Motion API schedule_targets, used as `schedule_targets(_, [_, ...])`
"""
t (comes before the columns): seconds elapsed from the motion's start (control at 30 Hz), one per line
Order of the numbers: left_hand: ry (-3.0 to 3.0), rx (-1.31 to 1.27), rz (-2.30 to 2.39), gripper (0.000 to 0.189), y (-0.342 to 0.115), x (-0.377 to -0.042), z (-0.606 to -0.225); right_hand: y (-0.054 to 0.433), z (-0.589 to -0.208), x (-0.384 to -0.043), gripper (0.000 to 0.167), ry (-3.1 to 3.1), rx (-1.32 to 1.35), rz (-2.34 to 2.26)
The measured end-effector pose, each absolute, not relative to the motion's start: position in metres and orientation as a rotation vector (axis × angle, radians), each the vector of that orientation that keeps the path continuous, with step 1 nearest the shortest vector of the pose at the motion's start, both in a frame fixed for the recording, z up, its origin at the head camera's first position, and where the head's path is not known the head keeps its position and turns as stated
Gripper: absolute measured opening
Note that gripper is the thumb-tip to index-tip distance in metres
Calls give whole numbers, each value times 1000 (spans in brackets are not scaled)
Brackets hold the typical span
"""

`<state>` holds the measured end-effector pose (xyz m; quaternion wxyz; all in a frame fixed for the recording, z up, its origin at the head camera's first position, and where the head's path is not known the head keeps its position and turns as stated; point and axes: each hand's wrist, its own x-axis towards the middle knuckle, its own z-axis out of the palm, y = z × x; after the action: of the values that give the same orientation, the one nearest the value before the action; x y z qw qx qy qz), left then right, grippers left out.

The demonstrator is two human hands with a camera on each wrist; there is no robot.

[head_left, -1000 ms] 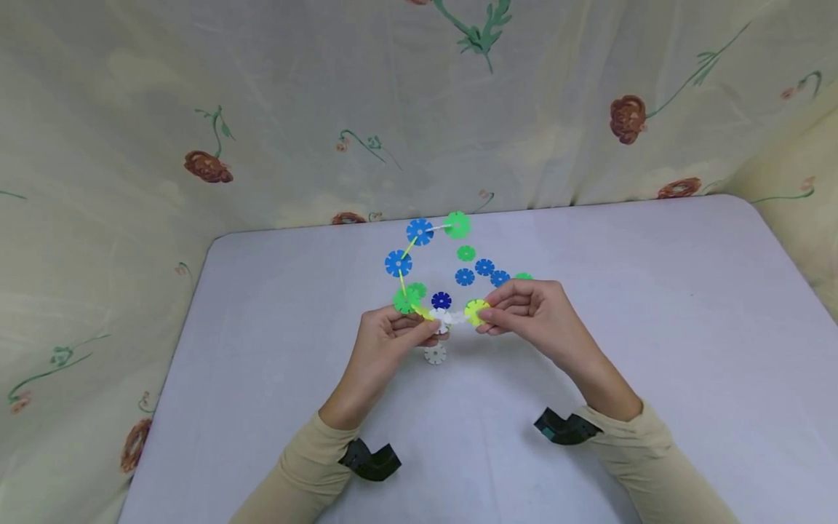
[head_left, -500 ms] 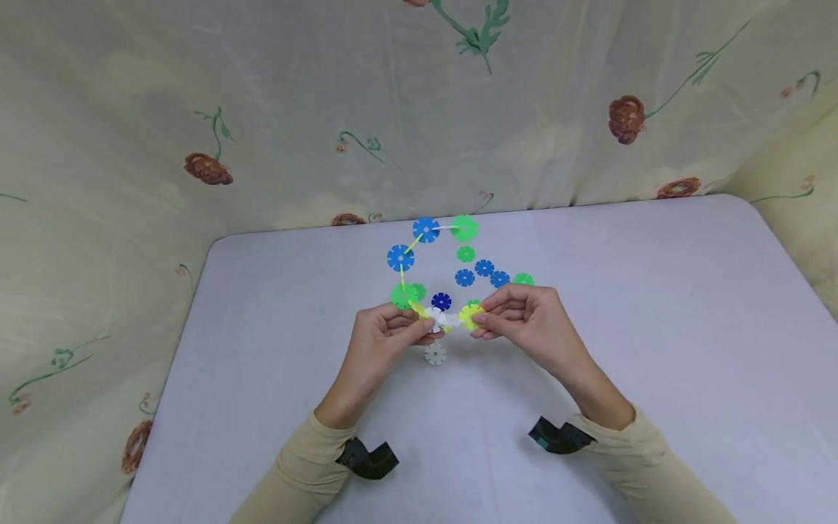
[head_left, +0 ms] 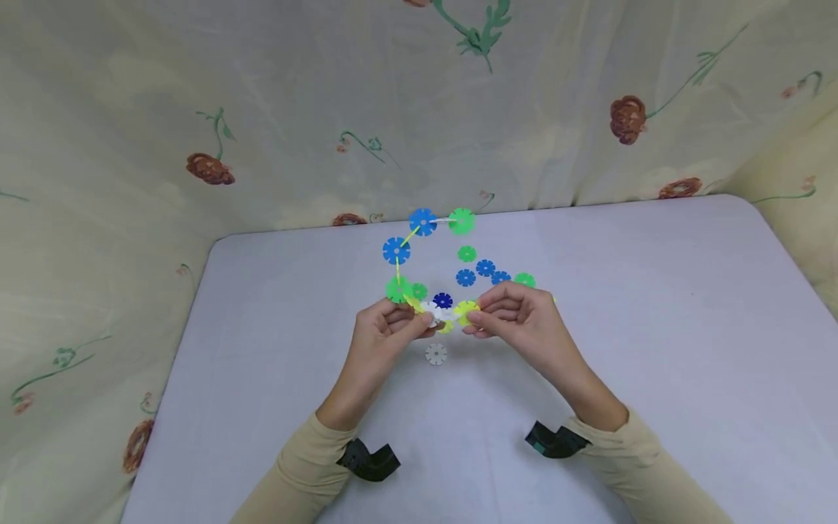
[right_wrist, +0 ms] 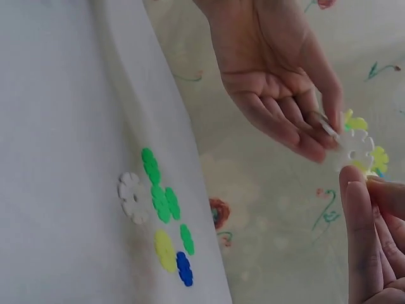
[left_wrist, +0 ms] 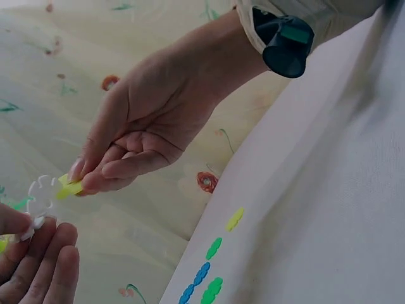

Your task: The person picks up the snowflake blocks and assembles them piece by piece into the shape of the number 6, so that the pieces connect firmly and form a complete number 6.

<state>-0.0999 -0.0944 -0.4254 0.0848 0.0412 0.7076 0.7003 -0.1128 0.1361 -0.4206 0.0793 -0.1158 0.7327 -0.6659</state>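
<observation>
In the head view a chain of slotted plastic discs is held above the table, with blue discs (head_left: pixel 396 250), a green disc (head_left: pixel 461 220) at its far end, and yellow and white discs nearer me. My left hand (head_left: pixel 386 335) pinches a white disc (head_left: pixel 431 314) of the chain between thumb and fingers. My right hand (head_left: pixel 520 316) pinches a yellow disc (head_left: pixel 467 312), which joins a white disc (left_wrist: pixel 43 195) in the left wrist view. The fingertips partly hide both held discs.
Loose discs lie on the table (head_left: pixel 655 327) under and beyond the hands: a white disc (head_left: pixel 436 354), a dark blue disc (head_left: pixel 442 300), several blue discs (head_left: pixel 485 268) and green discs (head_left: pixel 467 253). A flowered curtain (head_left: pixel 419 124) hangs behind the table's far edge.
The right hand, pinching the yellow disc, has moved slightly left towards the left hand. The chain's far end has swayed a little and now sits slightly higher in view.
</observation>
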Motion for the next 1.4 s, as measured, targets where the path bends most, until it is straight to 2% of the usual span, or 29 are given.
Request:
schedule_targets(0.23, [2089,93,2112,46,-92,-99,-425,126,-426,-108,20,2091,-327,-2056])
schedule_targets(0.33, [2085,76,2113,49,-91,-99,-425,121,-428,-106,18,2065,-363,-2067])
schedule_targets(0.5, [2120,81,2124,39,-91,-99,-427,117,-428,-105,17,2093,-433,-2026])
schedule_targets(0.7, [2173,99,2115,20,-93,-100,-427,131,-428,-121,28,2321,-507,-1662])
schedule_targets(0.93, [2130,33,2125,22,-93,-101,-426,140,-451,-147,36,2708,-328,-977])
schedule_targets(1.07, [2104,4,2124,23,-93,-100,-425,135,-462,-151,37,2765,-278,-901])
schedule_targets(1.27, [2090,21,2116,21,-93,-101,-427,129,-465,-154,26,2806,-266,-887])
schedule_targets(1.4, [2083,37,2084,20,-93,-101,-426,129,-469,-156,29,2817,-247,-900])
